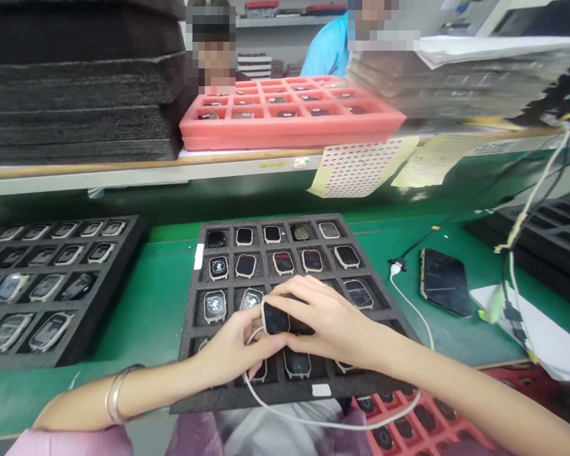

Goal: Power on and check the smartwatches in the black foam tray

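Both my hands meet over the middle black foam tray (193, 297), whose pockets hold several smartwatch bodies. My right hand (325, 320) is closed round a dark smartwatch body (275, 317), held face up above the tray. My left hand (235, 348) is pinched against the watch's lower left edge, where a white cable (411, 304) loops up to it. The cable's end at the watch is hidden by my fingers. A metal bangle sits on my left wrist.
A second black tray (128, 244) of watches lies at left, and a dark phone (444, 282) at right on the green mat. A red foam tray (289, 130) sits on the raised shelf beside stacked black foam (76, 82). Two people sit beyond it.
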`<control>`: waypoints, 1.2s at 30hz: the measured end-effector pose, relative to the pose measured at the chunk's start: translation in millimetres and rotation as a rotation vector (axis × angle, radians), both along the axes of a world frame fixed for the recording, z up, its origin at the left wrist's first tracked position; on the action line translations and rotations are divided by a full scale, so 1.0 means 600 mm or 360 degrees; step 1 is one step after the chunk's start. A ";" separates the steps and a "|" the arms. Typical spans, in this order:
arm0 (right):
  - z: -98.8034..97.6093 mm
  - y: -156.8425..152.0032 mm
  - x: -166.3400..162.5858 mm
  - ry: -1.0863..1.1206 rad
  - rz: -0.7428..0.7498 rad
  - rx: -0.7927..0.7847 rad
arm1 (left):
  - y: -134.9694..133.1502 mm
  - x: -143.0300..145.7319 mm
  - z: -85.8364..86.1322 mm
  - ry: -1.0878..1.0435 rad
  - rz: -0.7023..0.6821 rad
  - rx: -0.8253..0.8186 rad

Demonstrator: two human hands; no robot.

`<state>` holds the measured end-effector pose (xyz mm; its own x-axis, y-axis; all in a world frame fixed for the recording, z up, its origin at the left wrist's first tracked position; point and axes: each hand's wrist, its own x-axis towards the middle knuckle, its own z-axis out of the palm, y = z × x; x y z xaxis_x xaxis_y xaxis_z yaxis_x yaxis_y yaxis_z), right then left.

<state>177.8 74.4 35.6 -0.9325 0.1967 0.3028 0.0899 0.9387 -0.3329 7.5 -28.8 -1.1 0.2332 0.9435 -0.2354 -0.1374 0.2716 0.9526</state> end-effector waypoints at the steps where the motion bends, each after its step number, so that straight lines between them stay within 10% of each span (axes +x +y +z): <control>1: -0.003 -0.002 -0.001 0.0026 -0.0009 0.0007 | -0.001 0.000 -0.002 0.0016 0.0023 -0.0002; 36: -0.006 0.022 0.005 0.0257 -0.0199 -0.0597 | -0.002 -0.004 0.004 -0.0016 -0.0166 0.0015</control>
